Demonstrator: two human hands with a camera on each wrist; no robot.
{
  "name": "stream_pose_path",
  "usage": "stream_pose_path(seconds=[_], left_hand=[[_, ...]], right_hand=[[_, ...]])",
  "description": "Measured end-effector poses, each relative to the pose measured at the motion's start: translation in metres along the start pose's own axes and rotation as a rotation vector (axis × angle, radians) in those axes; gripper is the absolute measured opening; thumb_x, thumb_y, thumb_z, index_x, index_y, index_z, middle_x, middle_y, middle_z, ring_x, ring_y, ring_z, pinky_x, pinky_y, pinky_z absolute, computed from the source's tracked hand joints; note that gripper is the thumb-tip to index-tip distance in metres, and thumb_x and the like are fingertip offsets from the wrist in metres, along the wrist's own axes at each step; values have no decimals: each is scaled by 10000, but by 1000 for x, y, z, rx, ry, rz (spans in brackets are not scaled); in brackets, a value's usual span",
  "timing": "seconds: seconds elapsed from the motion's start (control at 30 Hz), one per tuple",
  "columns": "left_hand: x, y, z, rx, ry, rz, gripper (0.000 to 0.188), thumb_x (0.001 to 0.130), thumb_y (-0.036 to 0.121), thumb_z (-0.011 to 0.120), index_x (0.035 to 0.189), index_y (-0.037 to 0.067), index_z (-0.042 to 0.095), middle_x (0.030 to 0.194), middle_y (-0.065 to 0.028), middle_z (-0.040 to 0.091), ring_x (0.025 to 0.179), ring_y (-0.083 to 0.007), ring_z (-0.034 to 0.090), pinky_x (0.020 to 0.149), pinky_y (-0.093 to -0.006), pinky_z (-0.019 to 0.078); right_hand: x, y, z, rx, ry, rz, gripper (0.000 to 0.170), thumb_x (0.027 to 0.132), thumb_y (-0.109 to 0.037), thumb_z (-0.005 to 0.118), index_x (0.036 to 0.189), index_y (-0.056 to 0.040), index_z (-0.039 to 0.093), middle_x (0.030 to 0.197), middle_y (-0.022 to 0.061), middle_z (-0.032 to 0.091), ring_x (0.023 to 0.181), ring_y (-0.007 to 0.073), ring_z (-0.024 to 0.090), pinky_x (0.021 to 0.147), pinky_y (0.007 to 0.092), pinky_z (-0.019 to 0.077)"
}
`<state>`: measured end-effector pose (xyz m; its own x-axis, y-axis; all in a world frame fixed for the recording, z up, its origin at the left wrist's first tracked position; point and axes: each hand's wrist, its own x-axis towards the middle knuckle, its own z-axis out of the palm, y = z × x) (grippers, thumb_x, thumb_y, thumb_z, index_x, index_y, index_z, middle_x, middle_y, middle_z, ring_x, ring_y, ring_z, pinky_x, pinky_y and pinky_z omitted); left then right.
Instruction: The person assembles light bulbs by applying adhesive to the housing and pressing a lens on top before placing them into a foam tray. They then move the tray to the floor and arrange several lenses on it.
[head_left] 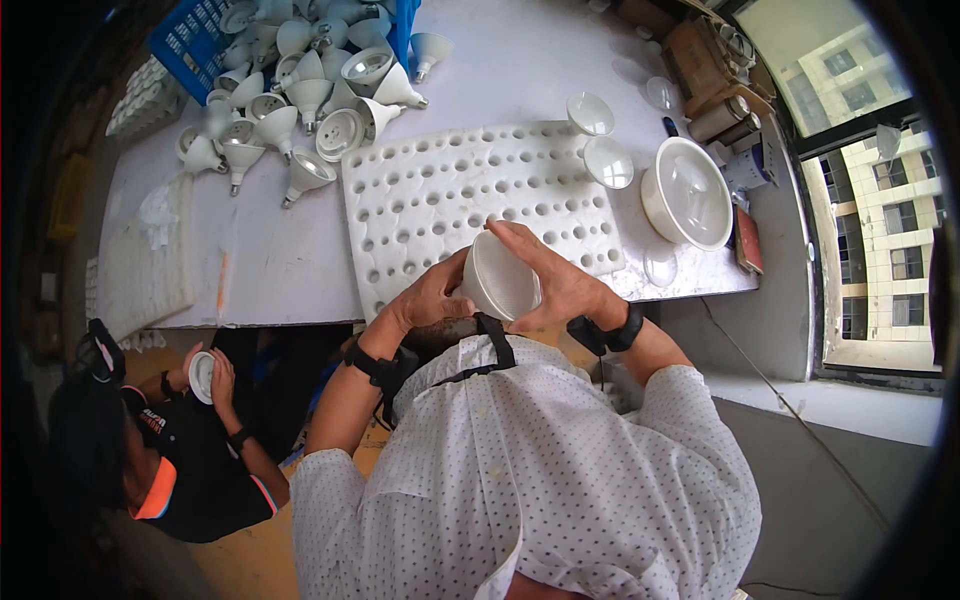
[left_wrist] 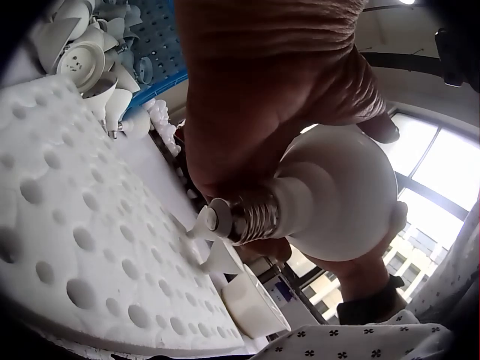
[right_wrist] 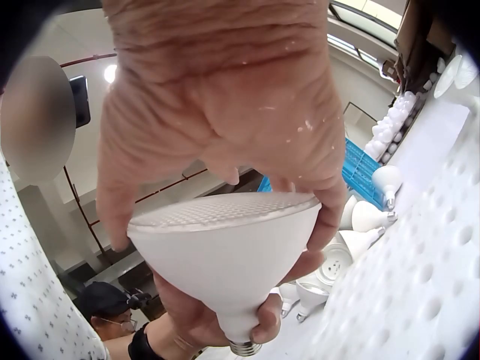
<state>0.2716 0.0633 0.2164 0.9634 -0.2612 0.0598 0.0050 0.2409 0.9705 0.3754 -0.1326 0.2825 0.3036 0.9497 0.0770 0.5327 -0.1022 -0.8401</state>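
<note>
A white reflector lamp bulb (head_left: 497, 278) with a textured clear lens (right_wrist: 225, 210) across its wide end is held between both hands, close to the chest. My left hand (head_left: 437, 296) grips it round the narrow end, by the metal screw base (left_wrist: 251, 217). My right hand (head_left: 560, 278) spans the wide end, thumb on one side of the rim and fingers on the other. In the right wrist view the bulb stands nearly upright, lens upward. Beyond the hands lies a white foam board (head_left: 480, 200) with rows of round holes.
A blue crate (head_left: 190, 45) heaped with bulbs stands at the back left, more bulbs (head_left: 310, 172) lying before it. On the right, a white bowl (head_left: 650, 205) holds clear lenses, near two bowl-shaped translucent pieces (head_left: 608, 162). Another person (head_left: 190, 440) sits at the left, holding a round white piece.
</note>
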Motion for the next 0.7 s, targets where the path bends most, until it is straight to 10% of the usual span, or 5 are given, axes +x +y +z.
stream_pose_path(seconds=[0.7], left_hand=[[-3, -14, 10, -260, -72, -84, 944, 544, 418, 848, 1265, -7, 411, 1142, -74, 537, 1084, -173, 495, 945, -310, 392]], right_hand=[[2, -19, 1, -154, -189, -142, 1167, 470, -221, 785, 1448, -133, 154, 1431, 238, 145, 1294, 430, 256, 1002, 501, 371]])
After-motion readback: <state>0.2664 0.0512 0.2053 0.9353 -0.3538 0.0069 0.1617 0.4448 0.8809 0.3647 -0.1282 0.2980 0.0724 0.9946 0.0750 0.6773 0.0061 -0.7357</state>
